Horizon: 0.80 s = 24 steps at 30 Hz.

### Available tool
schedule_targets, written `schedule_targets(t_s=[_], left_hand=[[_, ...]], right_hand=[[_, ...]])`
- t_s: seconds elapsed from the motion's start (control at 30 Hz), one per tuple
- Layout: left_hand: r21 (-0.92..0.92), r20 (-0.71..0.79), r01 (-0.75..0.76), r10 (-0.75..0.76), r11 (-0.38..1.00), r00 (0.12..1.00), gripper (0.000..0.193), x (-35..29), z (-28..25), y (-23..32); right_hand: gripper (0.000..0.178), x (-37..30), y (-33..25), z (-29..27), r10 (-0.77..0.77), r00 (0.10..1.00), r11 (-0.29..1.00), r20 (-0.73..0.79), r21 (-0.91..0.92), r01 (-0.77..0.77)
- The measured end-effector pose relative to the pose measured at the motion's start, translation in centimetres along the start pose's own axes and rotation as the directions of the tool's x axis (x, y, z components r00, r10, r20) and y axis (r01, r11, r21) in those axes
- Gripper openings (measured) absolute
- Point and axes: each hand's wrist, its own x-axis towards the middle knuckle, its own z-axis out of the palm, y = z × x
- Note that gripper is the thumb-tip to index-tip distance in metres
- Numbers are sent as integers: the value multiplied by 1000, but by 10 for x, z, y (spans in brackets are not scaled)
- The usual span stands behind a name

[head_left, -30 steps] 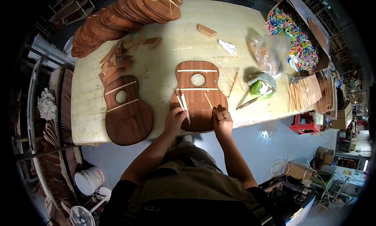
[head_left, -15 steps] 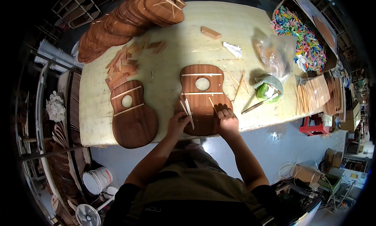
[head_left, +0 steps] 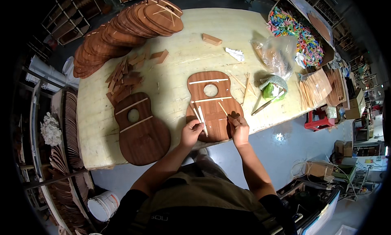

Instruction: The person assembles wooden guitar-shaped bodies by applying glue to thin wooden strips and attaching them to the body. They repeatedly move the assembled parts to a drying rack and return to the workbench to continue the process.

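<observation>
A brown wooden ukulele-shaped plate (head_left: 216,127) with a round sound hole lies in front of me at the table's near edge. Two pale crosswise strips run above and below its hole. My left hand (head_left: 192,133) is closed on several pale wooden strips (head_left: 205,123), held over the plate's lower left. At the lower right, my right hand (head_left: 239,130) has its fingers pinched at the lower end of a thin wooden strip (head_left: 222,108), which slants up to the left across the plate. To the left lies a second such plate (head_left: 144,143), also with two crosswise strips.
A fanned stack of plates (head_left: 122,29) and a pile of wood offcuts (head_left: 122,78) occupy the table's left. Toward the right are loose sticks (head_left: 246,90), a brush-like tool (head_left: 264,106), a green container (head_left: 272,90), a plastic bag (head_left: 277,55) and a box of coloured clips (head_left: 295,35).
My view has shifted slightly, moving the whole scene. Both hands stay over the same plate; the right hand sits a little lower, and the left still grips its strips.
</observation>
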Motion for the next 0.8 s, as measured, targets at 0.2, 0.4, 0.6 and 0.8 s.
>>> schedule_targets(t_s=[0.2,0.4,0.6,0.8], left_hand=[[-151,51,136,-129,979,990,17,-4,-9,19],[-214,179,176,-138,961,974,16,-22,-12,50],[-138,27,16,-13,990,1000,19,-34,-31,46],[-121,-7,41,-42,992,999,20,-50,-90,49]], right_hand=[[23,24,-20,-24,-21,992,999,127,-41,26],[15,2,-90,-16,347,813,698,467,451,-556],[16,-24,-128,18,521,718,466,462,550,-693],[13,-32,-131,39,492,866,863,92,82,-499]])
